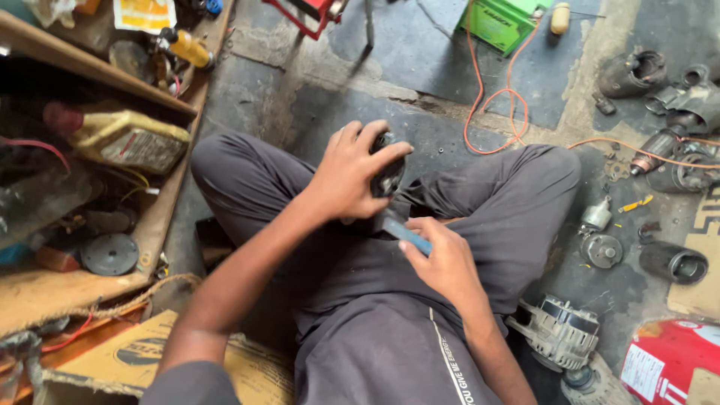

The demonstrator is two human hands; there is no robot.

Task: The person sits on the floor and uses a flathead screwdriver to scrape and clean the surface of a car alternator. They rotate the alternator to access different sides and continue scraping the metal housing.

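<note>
I sit cross-legged on the floor in grey trousers. My left hand (351, 174) is wrapped around a dark round metal part (389, 176), held above my lap. My right hand (442, 259) grips a tool with a blue handle (409, 234); its tip points up at the underside of the dark part. Where tool and part meet is hidden by my fingers.
A wooden shelf (161, 217) at left holds a yellow oil can (124, 139), a metal disc (110, 254) and clutter. An alternator (559, 334), small motor parts (600, 240), a red can (671, 360), an orange cable (495, 97) and a green box (501, 22) lie on the concrete floor.
</note>
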